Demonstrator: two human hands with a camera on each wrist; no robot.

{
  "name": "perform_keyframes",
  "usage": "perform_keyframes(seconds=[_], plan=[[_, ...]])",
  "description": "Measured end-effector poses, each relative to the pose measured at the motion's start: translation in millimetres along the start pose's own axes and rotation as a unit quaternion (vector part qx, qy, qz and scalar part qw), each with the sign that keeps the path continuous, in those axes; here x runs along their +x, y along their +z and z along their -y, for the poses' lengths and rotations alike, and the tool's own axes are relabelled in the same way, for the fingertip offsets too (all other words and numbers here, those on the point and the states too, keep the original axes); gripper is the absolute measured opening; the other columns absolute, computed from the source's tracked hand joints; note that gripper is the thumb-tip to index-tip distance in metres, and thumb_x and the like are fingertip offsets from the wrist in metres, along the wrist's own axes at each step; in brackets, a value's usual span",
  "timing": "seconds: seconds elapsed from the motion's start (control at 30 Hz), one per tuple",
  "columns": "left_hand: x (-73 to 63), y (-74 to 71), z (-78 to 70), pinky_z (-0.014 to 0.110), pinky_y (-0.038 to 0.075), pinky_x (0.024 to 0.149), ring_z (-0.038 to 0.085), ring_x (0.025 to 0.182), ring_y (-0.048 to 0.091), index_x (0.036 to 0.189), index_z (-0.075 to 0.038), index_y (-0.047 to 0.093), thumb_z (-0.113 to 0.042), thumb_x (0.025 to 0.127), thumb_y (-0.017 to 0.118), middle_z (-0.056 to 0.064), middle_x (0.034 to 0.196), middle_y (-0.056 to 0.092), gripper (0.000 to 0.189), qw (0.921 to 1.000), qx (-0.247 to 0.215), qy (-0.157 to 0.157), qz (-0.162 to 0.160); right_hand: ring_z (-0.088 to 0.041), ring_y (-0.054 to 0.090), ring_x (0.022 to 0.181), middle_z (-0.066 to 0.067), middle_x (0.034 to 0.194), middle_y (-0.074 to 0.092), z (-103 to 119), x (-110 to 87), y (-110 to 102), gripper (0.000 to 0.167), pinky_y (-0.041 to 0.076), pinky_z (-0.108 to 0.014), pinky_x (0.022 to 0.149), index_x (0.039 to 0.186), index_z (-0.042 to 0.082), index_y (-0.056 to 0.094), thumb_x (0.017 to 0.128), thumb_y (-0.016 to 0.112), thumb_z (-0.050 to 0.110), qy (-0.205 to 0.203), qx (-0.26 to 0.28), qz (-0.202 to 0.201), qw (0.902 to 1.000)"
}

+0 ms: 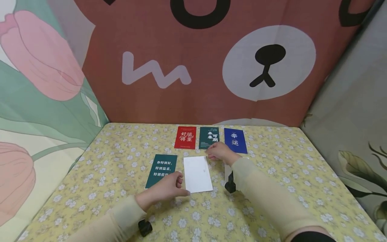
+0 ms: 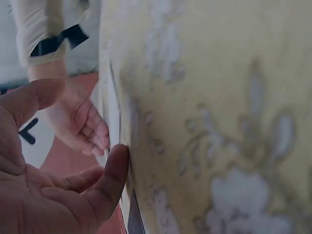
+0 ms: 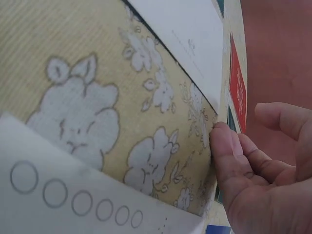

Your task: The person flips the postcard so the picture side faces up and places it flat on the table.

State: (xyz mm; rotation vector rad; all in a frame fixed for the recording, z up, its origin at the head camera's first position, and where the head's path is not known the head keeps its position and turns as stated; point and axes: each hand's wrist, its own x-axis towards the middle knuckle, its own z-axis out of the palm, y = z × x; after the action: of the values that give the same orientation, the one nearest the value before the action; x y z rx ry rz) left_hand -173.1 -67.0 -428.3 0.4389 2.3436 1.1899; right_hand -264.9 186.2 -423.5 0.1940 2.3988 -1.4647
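Note:
A white card [image 1: 198, 174] lies face-down-like, blank but for faint small print, on the flowered cloth. At its lower left corner is my left hand [image 1: 169, 186], a fingertip right at the card's edge; this hand also covers the lower end of a dark green card [image 1: 161, 164] with white writing. Beyond the white card's upper right corner, my right hand [image 1: 222, 152] has its fingertips down by the cloth, with nothing between thumb and fingers. Under the right wrist, partly hidden, lies another white card [image 3: 73, 195] printed with a row of circles.
Along the back lie a red card [image 1: 185, 138], a green card [image 1: 208, 133] and a blue card [image 1: 235, 141], all lettered in white. The right hand overlaps the green one's lower edge. Behind the table [image 1: 105, 161] hangs a bear-patterned cloth [image 1: 151, 104]; printed cloths flank both sides.

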Motion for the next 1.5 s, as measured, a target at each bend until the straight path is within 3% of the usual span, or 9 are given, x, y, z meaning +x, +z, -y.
perform_keyframes(seconds=[0.23, 0.5, 0.7, 0.9, 1.1, 1.2, 1.33, 1.43, 1.5], plan=[[6.7, 8.5, -1.1, 0.033, 0.040, 0.062, 0.019, 0.073, 0.048, 0.105, 0.003, 0.059, -0.023, 0.082, 0.088, 0.007, 0.085, 0.053, 0.045, 0.9959, 0.086, 0.021, 0.017, -0.023, 0.069, 0.096, -0.016, 0.111, 0.069, 2, 2.6, 4, 0.029, 0.058, -0.031, 0.083, 0.122, -0.009, 0.066, 0.100, 0.064, 0.009, 0.006, -0.029, 0.008, 0.9995], [17.4, 11.3, -4.1, 0.039, 0.053, 0.075, 0.020, 0.083, 0.057, 0.119, 0.006, 0.060, -0.020, 0.077, 0.092, 0.007, 0.095, 0.060, 0.059, 0.9932, 0.115, 0.006, 0.014, -0.016, 0.055, 0.077, -0.010, 0.094, 0.057, 9, -1.7, 4, 0.030, 0.059, -0.032, 0.078, 0.125, -0.014, 0.063, 0.100, 0.063, 0.002, 0.027, 0.011, 0.039, 0.9988], [22.3, 14.5, -8.0, 0.045, 0.053, 0.092, 0.022, 0.091, 0.053, 0.133, 0.012, 0.054, -0.019, 0.076, 0.092, 0.014, 0.110, 0.058, 0.075, 0.9865, 0.164, 0.003, -0.003, -0.021, 0.061, 0.089, -0.018, 0.112, 0.062, 10, -5.4, 2, 0.029, 0.061, -0.033, 0.081, 0.124, -0.015, 0.064, 0.099, 0.064, 0.001, 0.050, 0.037, 0.029, 0.9976], [24.1, 14.9, -6.5, 0.046, 0.052, 0.098, 0.024, 0.097, 0.056, 0.134, 0.012, 0.055, -0.017, 0.081, 0.087, 0.017, 0.114, 0.060, 0.068, 0.9837, 0.180, 0.004, -0.012, -0.024, 0.062, 0.097, -0.023, 0.121, 0.061, 8, -6.4, 7, 0.030, 0.060, -0.036, 0.086, 0.124, -0.017, 0.061, 0.099, 0.062, -0.001, 0.046, 0.072, 0.029, 0.9959], [21.8, 17.9, 2.4, 0.046, 0.051, 0.099, 0.024, 0.100, 0.057, 0.133, 0.014, 0.056, -0.017, 0.084, 0.084, 0.020, 0.120, 0.061, 0.064, 0.9848, 0.173, -0.001, -0.008, -0.019, 0.064, 0.086, -0.018, 0.107, 0.066, -2, -7.1, 15, 0.026, 0.060, -0.032, 0.080, 0.121, -0.016, 0.063, 0.099, 0.062, -0.002, 0.051, 0.077, 0.032, 0.9952], [18.5, 18.4, 5.1, 0.038, 0.055, 0.078, 0.020, 0.084, 0.056, 0.114, 0.009, 0.062, -0.018, 0.087, 0.082, 0.016, 0.102, 0.063, 0.044, 0.9896, 0.144, 0.001, -0.010, -0.017, 0.065, 0.080, -0.015, 0.098, 0.068, -6, -8.4, 17, 0.022, 0.060, -0.030, 0.076, 0.117, -0.014, 0.066, 0.098, 0.062, -0.003, 0.050, 0.067, 0.039, 0.9958], [11.5, 14.9, 2.4, 0.030, 0.038, 0.055, 0.017, 0.063, 0.046, 0.087, -0.002, 0.055, -0.016, 0.092, 0.076, 0.008, 0.075, 0.053, 0.026, 0.9986, 0.051, -0.005, -0.009, -0.018, 0.067, 0.077, -0.014, 0.092, 0.070, -4, -11.1, 19, 0.017, 0.060, -0.030, 0.073, 0.111, -0.011, 0.070, 0.098, 0.065, -0.001, 0.049, 0.037, 0.034, 0.9975], [4.8, 10.1, -5.3, 0.032, 0.049, 0.067, 0.022, 0.079, 0.057, 0.101, 0.006, 0.057, -0.016, 0.098, 0.068, 0.015, 0.093, 0.059, 0.025, 0.9970, -0.069, -0.035, -0.002, -0.019, 0.067, 0.078, -0.015, 0.094, 0.071, 3, -13.2, 19, 0.017, 0.060, -0.030, 0.074, 0.110, -0.009, 0.070, 0.097, 0.066, 0.002, 0.046, 0.005, 0.016, 0.9988], [1.1, 7.2, -10.0, 0.041, 0.054, 0.088, 0.032, 0.104, 0.061, 0.121, 0.014, 0.054, -0.016, 0.102, 0.062, 0.024, 0.118, 0.058, 0.036, 0.9847, -0.163, -0.060, 0.001, -0.019, 0.067, 0.079, -0.015, 0.095, 0.071, 7, -14.2, 19, 0.018, 0.059, -0.030, 0.073, 0.110, -0.009, 0.070, 0.097, 0.067, 0.003, 0.046, -0.009, 0.008, 0.9989]])
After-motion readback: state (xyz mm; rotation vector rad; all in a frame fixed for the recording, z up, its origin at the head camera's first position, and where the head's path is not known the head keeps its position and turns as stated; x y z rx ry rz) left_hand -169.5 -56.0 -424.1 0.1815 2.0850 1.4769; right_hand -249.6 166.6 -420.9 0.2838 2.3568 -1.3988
